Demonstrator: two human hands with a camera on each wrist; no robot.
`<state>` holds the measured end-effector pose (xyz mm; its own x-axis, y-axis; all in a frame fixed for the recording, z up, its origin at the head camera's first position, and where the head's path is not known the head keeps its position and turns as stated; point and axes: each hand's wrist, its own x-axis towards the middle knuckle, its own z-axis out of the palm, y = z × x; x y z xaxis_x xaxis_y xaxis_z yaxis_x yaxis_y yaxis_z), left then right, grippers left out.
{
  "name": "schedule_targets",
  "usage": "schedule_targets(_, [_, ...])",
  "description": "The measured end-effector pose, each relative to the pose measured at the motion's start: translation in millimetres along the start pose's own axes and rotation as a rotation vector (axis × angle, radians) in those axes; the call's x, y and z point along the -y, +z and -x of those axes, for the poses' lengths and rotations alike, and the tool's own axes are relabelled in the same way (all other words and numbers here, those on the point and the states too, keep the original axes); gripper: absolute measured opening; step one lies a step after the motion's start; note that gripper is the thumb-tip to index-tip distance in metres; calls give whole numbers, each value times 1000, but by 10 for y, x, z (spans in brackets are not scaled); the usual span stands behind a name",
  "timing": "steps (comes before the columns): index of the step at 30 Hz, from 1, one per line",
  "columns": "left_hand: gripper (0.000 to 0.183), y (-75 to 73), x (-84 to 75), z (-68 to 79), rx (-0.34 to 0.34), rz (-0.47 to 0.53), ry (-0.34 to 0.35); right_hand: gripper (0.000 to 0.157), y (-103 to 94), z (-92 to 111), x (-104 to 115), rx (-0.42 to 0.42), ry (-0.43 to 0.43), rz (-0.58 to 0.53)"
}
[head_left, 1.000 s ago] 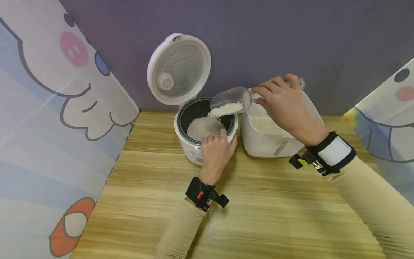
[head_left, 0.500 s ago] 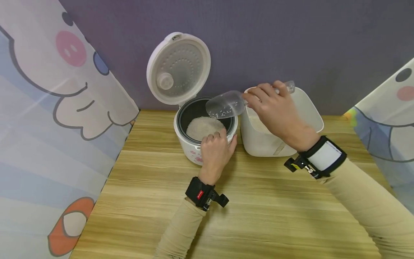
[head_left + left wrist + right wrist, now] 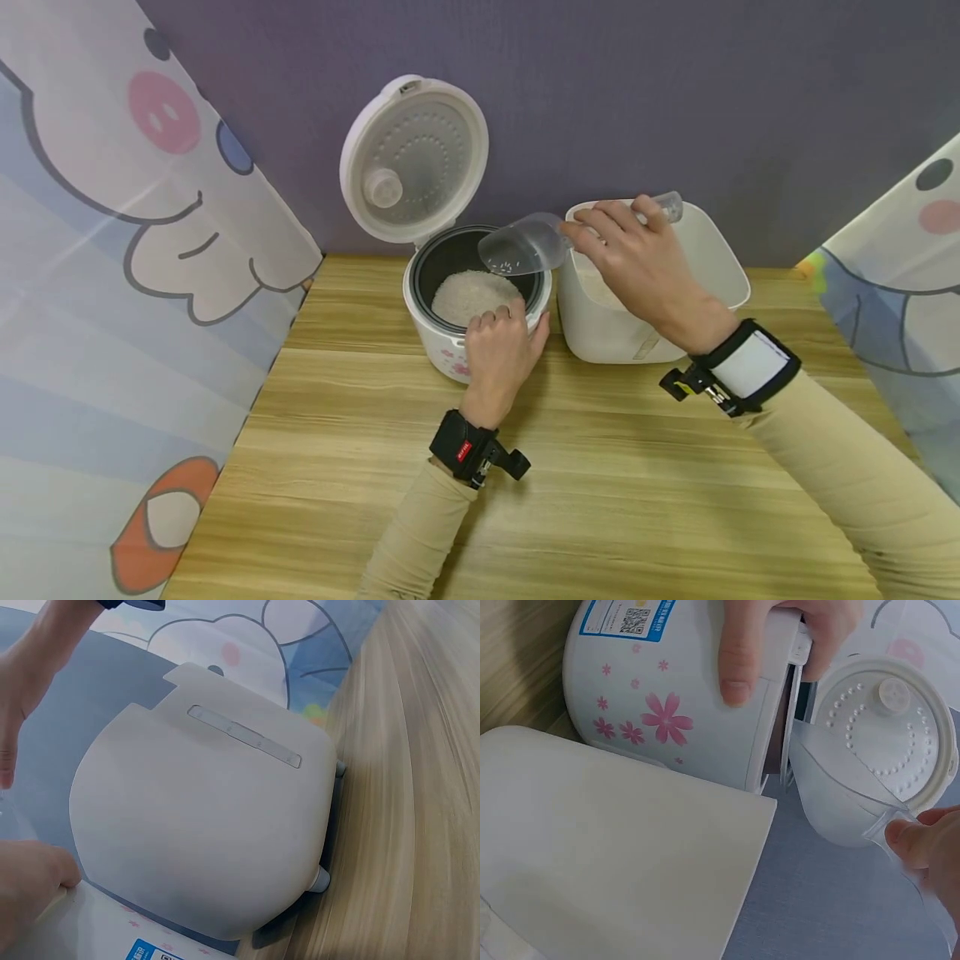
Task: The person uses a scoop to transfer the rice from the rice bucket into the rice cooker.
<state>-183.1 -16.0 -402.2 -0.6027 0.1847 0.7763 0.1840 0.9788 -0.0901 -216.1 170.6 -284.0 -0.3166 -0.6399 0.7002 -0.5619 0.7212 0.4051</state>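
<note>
A white rice cooker [image 3: 442,350] with pink flowers stands with its lid [image 3: 420,167] raised. Rice [image 3: 474,297] is heaped in its dark inner pot [image 3: 450,250]. My left hand [image 3: 498,354] grips the cooker's front rim, fingers over the edge and thumb on the outer wall, as the right wrist view shows. Over the pot's right side a clear plastic scoop [image 3: 525,244] tilts mouth-down, with only a few grains inside. My right hand [image 3: 626,258] holds its handle from above; in the right wrist view the thumb [image 3: 907,840] presses on the handle.
Close to the cooker's right side stands a white rice bin [image 3: 607,337], uncovered, with rice inside. Both sit on a wooden table [image 3: 600,483] against a grey wall [image 3: 637,100]. Cartoon-printed panels [image 3: 112,333] flank the table on both sides.
The scoop has tipped and swung slightly left and down, and its rice has poured into the pot. My right hand moved left with it; my left hand has stayed put.
</note>
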Motion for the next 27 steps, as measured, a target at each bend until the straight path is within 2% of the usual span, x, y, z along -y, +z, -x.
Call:
schedule_targets(4, [44,2,2,-3,2,0,-2,21,8,7,-45,-16,52,-28])
schedule_targets(12, [44,-13,2,1,-8,0,0,31,-108,144,-214,10,184,-53])
schedule_targets(18, [43,-15,7,-3,-4,3,-1,30,-222,379,-430,25,277,-159])
schedule_targets(27, [42,-5,-7,-4,8,8,0,31,-277,828,-703,83,396,-139])
